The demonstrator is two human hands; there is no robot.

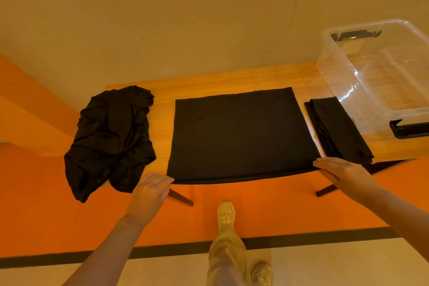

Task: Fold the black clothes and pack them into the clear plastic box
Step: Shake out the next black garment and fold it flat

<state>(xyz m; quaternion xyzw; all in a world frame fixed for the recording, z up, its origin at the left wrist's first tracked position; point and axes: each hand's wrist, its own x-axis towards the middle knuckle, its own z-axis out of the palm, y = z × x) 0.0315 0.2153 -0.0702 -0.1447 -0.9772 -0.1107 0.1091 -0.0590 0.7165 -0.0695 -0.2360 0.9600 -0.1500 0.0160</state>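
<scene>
— Where's the cloth from your grip?

— The flat black cloth [241, 137] lies on the tabletop [162, 109] straight ahead, long axis left to right. My left hand [148, 195] pinches its near-left corner; my right hand [343, 174] rests flat, fingers straight, on the near-right corner.

— The box?

— The clear plastic box [380, 72] sits far right, nearer my right hand.

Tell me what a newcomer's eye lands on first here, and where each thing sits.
First comes the flat, half-folded black cloth in the middle of the small wooden table, with the left hand and right hand at its two near corners. Left of it a crumpled black garment droops over the table edge. On the right, a narrow folded black garment lies beside the empty clear plastic box.
</scene>
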